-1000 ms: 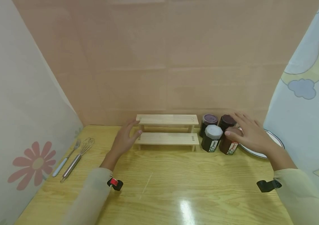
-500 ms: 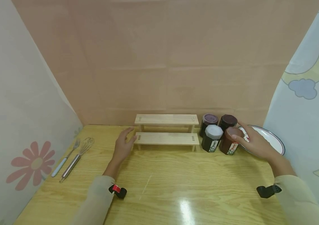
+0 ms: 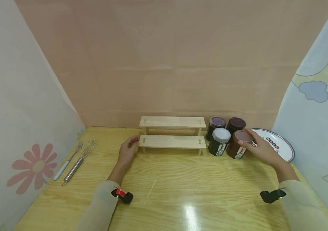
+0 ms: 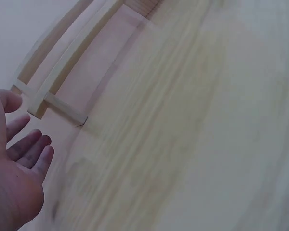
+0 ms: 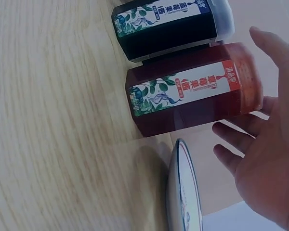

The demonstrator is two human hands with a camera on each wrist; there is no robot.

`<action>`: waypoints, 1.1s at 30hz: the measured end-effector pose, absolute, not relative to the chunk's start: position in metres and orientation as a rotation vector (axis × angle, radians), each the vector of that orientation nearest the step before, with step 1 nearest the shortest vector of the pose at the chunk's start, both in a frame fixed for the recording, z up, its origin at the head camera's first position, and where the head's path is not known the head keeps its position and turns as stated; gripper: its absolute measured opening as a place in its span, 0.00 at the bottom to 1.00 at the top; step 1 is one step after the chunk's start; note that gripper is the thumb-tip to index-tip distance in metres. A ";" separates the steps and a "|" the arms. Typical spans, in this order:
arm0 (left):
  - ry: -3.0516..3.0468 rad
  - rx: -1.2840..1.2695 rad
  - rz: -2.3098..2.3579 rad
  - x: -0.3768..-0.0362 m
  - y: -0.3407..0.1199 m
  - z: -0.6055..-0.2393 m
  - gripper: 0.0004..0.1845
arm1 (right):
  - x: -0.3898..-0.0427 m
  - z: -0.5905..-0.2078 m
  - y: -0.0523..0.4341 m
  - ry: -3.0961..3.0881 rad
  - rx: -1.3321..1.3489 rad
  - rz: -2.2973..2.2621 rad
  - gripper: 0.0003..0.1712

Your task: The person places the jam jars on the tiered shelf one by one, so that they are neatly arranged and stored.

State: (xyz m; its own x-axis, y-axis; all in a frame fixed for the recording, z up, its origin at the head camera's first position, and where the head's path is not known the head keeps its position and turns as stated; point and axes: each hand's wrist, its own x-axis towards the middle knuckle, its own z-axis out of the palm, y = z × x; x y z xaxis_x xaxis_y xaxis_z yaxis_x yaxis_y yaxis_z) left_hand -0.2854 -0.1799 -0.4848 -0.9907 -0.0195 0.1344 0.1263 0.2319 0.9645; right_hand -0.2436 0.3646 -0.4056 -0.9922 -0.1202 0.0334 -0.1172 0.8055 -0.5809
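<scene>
A jam jar [image 5: 188, 91] with dark red contents, a reddish lid and a white label stands at the front right of a cluster of jars. My right hand [image 3: 263, 150] is around its lid; in the right wrist view the thumb is spread apart from the lid and the fingers reach behind it. Beside it is a dark jar [image 3: 219, 141] with a white lid. Behind them are a purple-lidded jar [image 3: 217, 122] and a dark-lidded jar [image 3: 237, 122]. My left hand [image 3: 127, 152], fingers loosely bent, is at the left end of a two-tier wooden rack [image 3: 172, 141], holding nothing.
A white plate [image 3: 285, 149] with a dark rim lies right of the jars, partly behind the right hand. A whisk [image 3: 77, 166] and a fork [image 3: 65, 165] lie at the left of the wooden table [image 3: 169, 192]. Cloth walls [image 3: 169, 64] enclose the back and sides.
My right hand has come down from above the jars to the right side of the red jar's lid. My left hand has drawn slightly back from the rack, its fingers bending more.
</scene>
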 end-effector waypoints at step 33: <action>-2.262 -0.126 -1.961 -0.294 -0.178 -0.498 0.20 | -0.247 -0.447 0.371 2.809 -0.116 -1.935 0.39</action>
